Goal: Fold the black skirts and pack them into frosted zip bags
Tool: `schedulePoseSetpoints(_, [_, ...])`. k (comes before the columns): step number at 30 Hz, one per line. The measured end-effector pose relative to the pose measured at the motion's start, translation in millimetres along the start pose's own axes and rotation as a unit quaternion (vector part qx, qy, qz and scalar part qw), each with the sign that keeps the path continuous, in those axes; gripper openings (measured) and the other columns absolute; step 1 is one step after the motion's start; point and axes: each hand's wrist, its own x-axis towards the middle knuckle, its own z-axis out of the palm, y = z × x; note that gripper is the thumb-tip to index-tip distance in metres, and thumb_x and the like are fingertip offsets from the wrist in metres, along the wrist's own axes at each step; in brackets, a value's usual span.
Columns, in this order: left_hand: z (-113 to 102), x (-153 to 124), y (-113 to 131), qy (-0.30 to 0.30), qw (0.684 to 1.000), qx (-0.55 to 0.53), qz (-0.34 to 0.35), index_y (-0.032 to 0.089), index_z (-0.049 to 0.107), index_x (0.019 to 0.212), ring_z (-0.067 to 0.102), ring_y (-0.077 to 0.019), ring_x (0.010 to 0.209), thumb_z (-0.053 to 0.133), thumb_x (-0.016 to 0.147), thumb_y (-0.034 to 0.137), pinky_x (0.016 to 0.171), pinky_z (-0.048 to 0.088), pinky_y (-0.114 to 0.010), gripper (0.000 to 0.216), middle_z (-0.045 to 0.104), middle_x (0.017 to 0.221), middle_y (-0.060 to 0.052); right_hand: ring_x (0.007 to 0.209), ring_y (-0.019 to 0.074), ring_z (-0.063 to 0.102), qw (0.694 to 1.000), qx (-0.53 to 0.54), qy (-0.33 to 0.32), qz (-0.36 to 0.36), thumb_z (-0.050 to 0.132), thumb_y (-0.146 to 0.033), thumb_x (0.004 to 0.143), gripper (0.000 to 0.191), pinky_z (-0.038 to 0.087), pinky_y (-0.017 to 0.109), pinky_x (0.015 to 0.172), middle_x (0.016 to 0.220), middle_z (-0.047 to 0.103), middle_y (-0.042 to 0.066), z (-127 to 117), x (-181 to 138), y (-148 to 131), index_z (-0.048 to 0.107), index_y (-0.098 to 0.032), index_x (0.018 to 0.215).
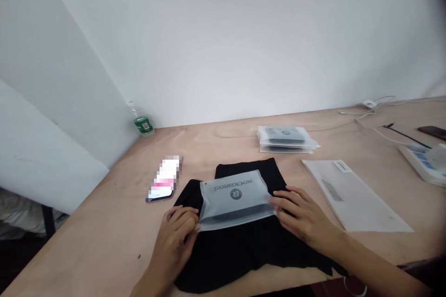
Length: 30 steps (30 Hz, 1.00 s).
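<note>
Plywood tabletop [87, 250] against a plain white wall [244, 32], and we've got everything spread out on it. Closest to us, a black garment [244, 255] lies folded, with a loose bit of hem trailing toward the table's near edge. On top of it sits a frosted ROCKBROS bag [235, 197], lying flat, logo upside down from where we're looking. Our left hand [176, 241] is on the bag's left edge, fingers curled and gripping it lightly, and our right hand [303, 213] is on the right edge, fingers bent over the plastic, pinching it. Neither looks clenched hard. Thumbs are mostly hidden, so we can't tell how firm the hold really is.

Where we could mess up: that frosted plastic on smooth-looking fabric could skate sideways if one hand pulls harder than the other, and pressing too hard could rumple the fold underneath. That trailing hem could snag and drag the pile toward the edge. Just to the left sits a phone [163, 178] with a blurred screen, close enough for a wrist or a sliding bag to knock. On the right lies a flat translucent sheet [351, 195]; further back, a stack of packed bags [285, 139] could topple if bumped. Farthest off are a water bottle [142, 123] in the corner, plus a white box [421, 162], a dark phone [432, 132] and a white cable [369, 111] at right.
</note>
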Motion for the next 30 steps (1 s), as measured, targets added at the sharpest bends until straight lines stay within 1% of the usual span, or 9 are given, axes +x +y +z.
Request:
schedulePoseSetpoints(6, [6.3,0.3,6.5,-0.006,1.000,-0.005,0.004,0.020,0.046,0.069,0.058,-0.0175,0.087,0.048,0.081,0.008,0.083,0.041,-0.038,0.017,0.062,0.076,0.001,0.108,0.0204,0.051,1.000,-0.016,0.011,0.011,0.051,-0.015,0.084,0.011,0.034,0.045,0.097,0.110,0.064,0.001,-10.7,-16.4,-4.8,0.061,-0.020,0.086])
schedulePoseSetpoints(9, [-2.6,-1.3,7.6,-0.053,0.998,-0.004,-0.030,0.021,0.051,0.070,0.059,-0.0193,0.090,0.048,0.082,0.012,0.081,0.045,-0.038,0.015,0.064,0.081,-0.001,0.108,0.0198,0.052,0.999,-0.017,-0.017,0.044,0.052,-0.020,0.084,0.011,0.035,0.045,0.097,0.110,0.064,-0.002,-19.3,-21.8,-6.3,0.062,-0.024,0.086])
schedulePoseSetpoints(11, [-15.2,-0.8,11.9,-0.095,0.993,-0.008,-0.064,0.025,0.057,0.083,0.058,-0.0209,0.097,0.053,0.081,0.021,0.079,0.049,-0.037,0.007,0.064,0.096,-0.002,0.112,0.0207,0.050,0.996,-0.009,-0.061,0.062,0.054,-0.032,0.083,0.019,0.038,0.045,0.097,0.117,0.060,-0.002,-26.9,-21.0,-8.7,0.061,-0.028,0.100])
schedulePoseSetpoints(14, [-24.8,12.8,32.3,-0.086,0.990,-0.013,-0.114,0.030,0.046,0.122,0.047,-0.0215,0.118,0.053,0.082,0.036,0.089,0.047,-0.038,0.040,0.048,0.131,-0.003,0.123,0.0218,0.041,0.988,-0.002,-0.080,0.129,0.050,-0.045,0.083,0.051,0.039,0.044,0.098,0.133,0.047,0.004,-29.9,-5.0,-17.1,0.042,-0.024,0.130])
schedulePoseSetpoints(17, [-2.9,41.6,62.4,-0.080,0.992,0.019,-0.099,0.025,0.031,0.135,0.030,-0.0215,0.131,0.035,0.091,0.037,0.100,0.038,-0.042,0.047,0.033,0.143,-0.004,0.130,0.0211,0.031,0.977,0.006,-0.072,0.203,0.039,-0.042,0.089,0.056,0.036,0.044,0.101,0.141,0.037,0.008,-14.4,25.0,-27.1,0.031,-0.016,0.137])
schedulePoseSetpoints(20, [37.0,64.8,79.1,-0.117,0.989,0.053,-0.080,0.011,0.031,0.136,0.022,-0.0276,0.134,0.034,0.087,0.052,0.102,0.035,-0.045,0.064,0.030,0.144,-0.013,0.133,0.0209,0.023,0.977,0.022,-0.108,0.180,0.032,-0.039,0.091,0.051,0.030,0.046,0.105,0.144,0.029,0.007,9.6,48.7,-30.8,0.029,-0.016,0.138])
schedulePoseSetpoints(23, [63.6,68.1,74.8,-0.129,0.984,0.087,-0.084,0.008,0.032,0.136,0.023,-0.0317,0.132,0.034,0.082,0.063,0.102,0.031,-0.050,0.077,0.031,0.142,-0.016,0.135,0.0216,0.017,0.977,0.036,-0.148,0.150,0.028,-0.044,0.091,0.055,0.026,0.048,0.106,0.146,0.022,0.005,26.7,53.5,-27.3,0.024,-0.019,0.140])
schedulePoseSetpoints(26, [69.2,59.2,63.1,-0.140,0.983,0.093,-0.073,0.013,0.029,0.137,0.021,-0.0303,0.133,0.032,0.081,0.064,0.104,0.028,-0.050,0.076,0.028,0.145,-0.012,0.135,0.0225,0.014,0.973,0.044,-0.170,0.151,0.027,-0.053,0.089,0.063,0.024,0.049,0.106,0.147,0.017,0.006,33.8,47.4,-23.7,0.018,-0.018,0.141])
schedulePoseSetpoints(30, [65.6,48.6,53.0,-0.144,0.982,0.084,-0.091,0.017,0.022,0.140,0.018,-0.0280,0.135,0.033,0.083,0.061,0.105,0.027,-0.047,0.073,0.023,0.147,-0.009,0.135,0.0218,0.013,0.970,0.054,-0.181,0.155,0.024,-0.052,0.090,0.062,0.021,0.048,0.107,0.148,0.016,0.006,35.7,43.5,-24.1,0.017,-0.018,0.141])
